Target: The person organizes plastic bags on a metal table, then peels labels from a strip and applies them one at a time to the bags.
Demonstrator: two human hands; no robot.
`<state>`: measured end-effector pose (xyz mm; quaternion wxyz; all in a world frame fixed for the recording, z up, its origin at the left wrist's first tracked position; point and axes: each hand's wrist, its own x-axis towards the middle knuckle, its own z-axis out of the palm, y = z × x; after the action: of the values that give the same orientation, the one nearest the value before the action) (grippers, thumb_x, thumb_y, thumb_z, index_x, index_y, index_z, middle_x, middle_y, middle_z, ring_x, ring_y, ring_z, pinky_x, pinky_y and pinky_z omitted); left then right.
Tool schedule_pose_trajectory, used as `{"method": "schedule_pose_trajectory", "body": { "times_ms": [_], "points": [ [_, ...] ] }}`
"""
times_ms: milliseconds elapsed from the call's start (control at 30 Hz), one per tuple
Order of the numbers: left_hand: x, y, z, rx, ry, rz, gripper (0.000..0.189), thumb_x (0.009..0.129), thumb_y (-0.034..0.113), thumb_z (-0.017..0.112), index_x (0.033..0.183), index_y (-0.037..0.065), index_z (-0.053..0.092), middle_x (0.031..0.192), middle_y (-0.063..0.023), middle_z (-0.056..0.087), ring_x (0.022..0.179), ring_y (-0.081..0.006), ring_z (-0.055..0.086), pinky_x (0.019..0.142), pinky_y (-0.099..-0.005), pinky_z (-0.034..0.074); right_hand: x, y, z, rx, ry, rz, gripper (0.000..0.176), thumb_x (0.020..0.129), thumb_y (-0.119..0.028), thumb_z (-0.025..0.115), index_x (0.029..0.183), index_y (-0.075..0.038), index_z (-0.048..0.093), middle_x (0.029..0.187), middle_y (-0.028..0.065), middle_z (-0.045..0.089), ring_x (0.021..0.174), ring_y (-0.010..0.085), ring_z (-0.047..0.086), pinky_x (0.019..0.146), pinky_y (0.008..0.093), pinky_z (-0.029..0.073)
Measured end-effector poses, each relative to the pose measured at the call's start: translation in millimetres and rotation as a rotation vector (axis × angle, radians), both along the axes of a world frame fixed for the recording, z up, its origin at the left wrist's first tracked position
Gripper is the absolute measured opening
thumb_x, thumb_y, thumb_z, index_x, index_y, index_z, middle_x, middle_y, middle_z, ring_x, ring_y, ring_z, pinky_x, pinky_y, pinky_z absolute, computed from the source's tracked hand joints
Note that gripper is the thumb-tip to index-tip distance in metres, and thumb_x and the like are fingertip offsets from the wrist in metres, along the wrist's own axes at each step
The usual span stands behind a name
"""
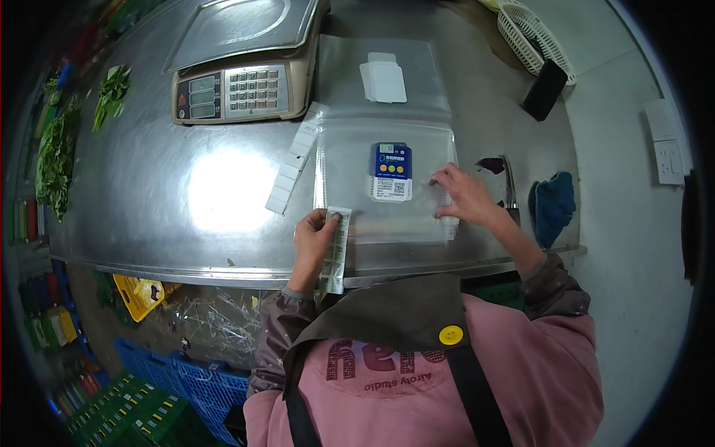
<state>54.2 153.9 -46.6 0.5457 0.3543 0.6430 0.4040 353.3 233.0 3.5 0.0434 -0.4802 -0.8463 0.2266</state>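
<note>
My left hand (314, 242) is closed on a narrow strip of labels (337, 257), the thumb pressed over its upper end. The strip hangs down past the table's front edge. My right hand (468, 197) is at the right side of a stack of clear plastic bags (387, 223), thumb and fingers apart, fingertips over the plastic. A blue and white printed card (391, 173) shows in the middle of this stack. Farther back, white blank cards (383, 78) lie on more clear plastic (339, 74). A second label strip (293, 171) lies slantwise to the left of the bags.
A weighing scale (257, 93) stands at the back left. Leafy greens (112, 93) lie on the metal table (141, 179). To the right are a black phone (545, 89), a white basket (521, 33) and a blue cloth (553, 208). Crates (141, 410) stand below.
</note>
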Motion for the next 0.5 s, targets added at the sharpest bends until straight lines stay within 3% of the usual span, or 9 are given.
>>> {"method": "schedule_pose_trajectory", "body": {
  "times_ms": [100, 167, 300, 333, 367, 467, 500],
  "points": [
    [2, 4, 23, -0.023, -0.176, 0.015, 0.011, 0.084, 0.010, 0.058, 0.088, 0.001, 0.061, 0.077, -0.0001, 0.061, 0.068, -0.0046, 0.052, 0.061, -0.0190, 0.041, 9, 2, -18, -0.097, 0.011, -0.065, 0.031, 0.066, -0.018, 0.070, 0.092, -0.008, 0.056, 0.090, 0.0063, 0.053, 0.084, 0.0242, 0.055, 0.069, 0.0350, 0.045],
    [-1, 6, 39, 0.000, -0.235, 0.038, 0.010, 0.084, 0.010, 0.058, 0.089, 0.001, 0.060, 0.078, 0.0000, 0.061, 0.068, -0.0048, 0.053, 0.062, -0.0190, 0.041, 11, 10, -24, -0.290, 0.205, -0.132, 0.028, 0.067, -0.020, 0.069, 0.089, -0.007, 0.056, 0.088, 0.0057, 0.054, 0.083, 0.0254, 0.055, 0.067, 0.0361, 0.045],
    [-12, 5, 63, 0.058, -0.339, 0.156, 0.011, 0.084, 0.008, 0.056, 0.093, 0.002, 0.059, 0.081, -0.0005, 0.061, 0.073, -0.0056, 0.054, 0.066, -0.0192, 0.042, 1, 12, -5, -0.172, 0.146, 0.011, 0.025, 0.068, -0.017, 0.067, 0.088, -0.007, 0.056, 0.086, 0.0059, 0.054, 0.079, 0.0255, 0.056, 0.065, 0.0356, 0.044],
    [-17, 4, 66, 0.096, -0.347, 0.177, 0.021, 0.084, 0.006, 0.056, 0.105, 0.004, 0.055, 0.083, -0.0020, 0.062, 0.078, -0.0071, 0.055, 0.069, -0.0208, 0.043, -4, 8, 1, -0.111, 0.086, 0.019, 0.023, 0.069, -0.017, 0.066, 0.088, -0.007, 0.056, 0.085, 0.0060, 0.054, 0.079, 0.0260, 0.056, 0.065, 0.0350, 0.044],
    [-16, 4, 70, 0.095, -0.350, 0.178, 0.021, 0.084, 0.006, 0.056, 0.105, 0.004, 0.055, 0.083, -0.0020, 0.062, 0.078, -0.0071, 0.055, 0.069, -0.0208, 0.043, -6, 6, 3, -0.049, 0.025, 0.026, 0.021, 0.070, -0.016, 0.065, 0.087, -0.007, 0.056, 0.085, 0.0060, 0.054, 0.078, 0.0264, 0.056, 0.065, 0.0344, 0.044],
    [-15, 8, 88, 0.149, -0.453, 0.257, 0.051, 0.082, -0.004, 0.050, 0.128, 0.012, 0.033, 0.096, -0.0104, 0.059, 0.084, -0.0123, 0.057, 0.074, -0.0242, 0.049, 1, 12, -14, -0.054, 0.064, 0.009, 0.022, 0.071, -0.016, 0.065, 0.087, -0.005, 0.057, 0.081, 0.0041, 0.056, 0.073, 0.0213, 0.056, 0.064, 0.0314, 0.044],
    [-14, 8, 94, 0.150, -0.450, 0.259, 0.051, 0.082, -0.004, 0.050, 0.128, 0.012, 0.033, 0.096, -0.0104, 0.059, 0.084, -0.0123, 0.057, 0.074, -0.0242, 0.049, 6, 17, -25, -0.054, 0.067, 0.011, 0.022, 0.071, -0.016, 0.065, 0.087, -0.005, 0.057, 0.081, 0.0041, 0.056, 0.073, 0.0213, 0.056, 0.064, 0.0314, 0.044]
  ]
}}
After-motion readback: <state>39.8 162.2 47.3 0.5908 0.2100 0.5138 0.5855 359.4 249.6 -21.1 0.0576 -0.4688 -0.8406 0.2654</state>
